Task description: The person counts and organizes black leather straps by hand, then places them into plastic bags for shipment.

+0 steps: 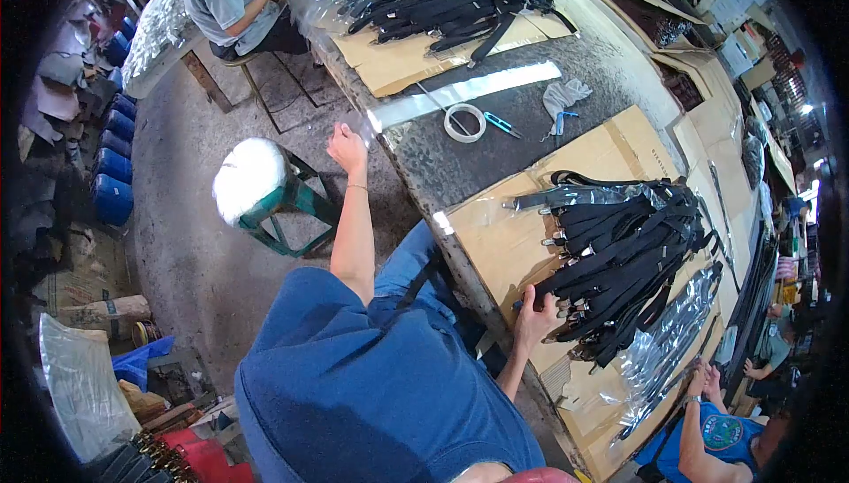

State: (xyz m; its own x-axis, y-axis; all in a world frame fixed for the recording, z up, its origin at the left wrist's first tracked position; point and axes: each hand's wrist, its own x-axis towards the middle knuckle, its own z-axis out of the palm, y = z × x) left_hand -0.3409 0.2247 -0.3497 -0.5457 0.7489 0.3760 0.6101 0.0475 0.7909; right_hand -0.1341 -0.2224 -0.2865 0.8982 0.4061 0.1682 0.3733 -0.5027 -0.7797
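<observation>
My left hand [348,148] is closed beyond the table's left edge, at the near end of a long clear plastic sleeve [478,87] that lies across the dark tabletop. The sleeve's end seems pinched in the fingers. My right hand [536,317] is at the clip ends of a pile of black suspenders [619,231], its thumb and fingers closed around one end, partly hidden. The pile rests on a cardboard sheet [495,226], metal clips toward me. Plastic-wrapped suspenders [676,341] lie to its right.
Tape roll [464,123], blue-handled snips [502,124] and crumpled plastic [564,95] lie mid-table. Another suspenders pile [451,5] is at the far end. A green stool [296,209] stands left. One person [221,5] sits far left; another [721,434] works at right.
</observation>
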